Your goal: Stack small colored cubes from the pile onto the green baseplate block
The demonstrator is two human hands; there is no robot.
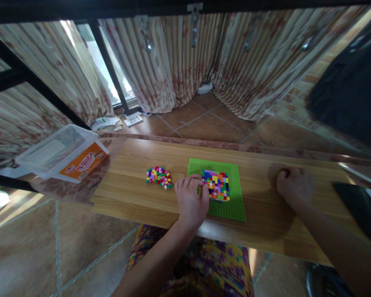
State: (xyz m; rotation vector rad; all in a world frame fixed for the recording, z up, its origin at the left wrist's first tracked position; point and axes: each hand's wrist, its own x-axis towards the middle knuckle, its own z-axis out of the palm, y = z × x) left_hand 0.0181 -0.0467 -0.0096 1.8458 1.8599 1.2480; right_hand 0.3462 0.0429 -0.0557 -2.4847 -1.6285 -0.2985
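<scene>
A flat block of small multicoloured toy bricks (215, 185) sits on a green studded baseplate (231, 212) on the wooden bench. My left hand (190, 202) is over the plate's left side, fingers bent and thumb at the block's left edge. Its fingertips are close together, and whatever they grip is too small or hidden to make out. Left of that hand lies a loose pile of small coloured bricks (159, 177). On the bench to the right of the plate rests my right hand (295, 185), its fingers curled in a loose fist with nothing visible in them.
A clear plastic bin (58, 152) with an orange label stands beyond the bench's left end. A dark flat object (360, 210) lies at the right end. Striped curtains (185, 66) hang behind, and papers (106, 123) lie on the tiled floor.
</scene>
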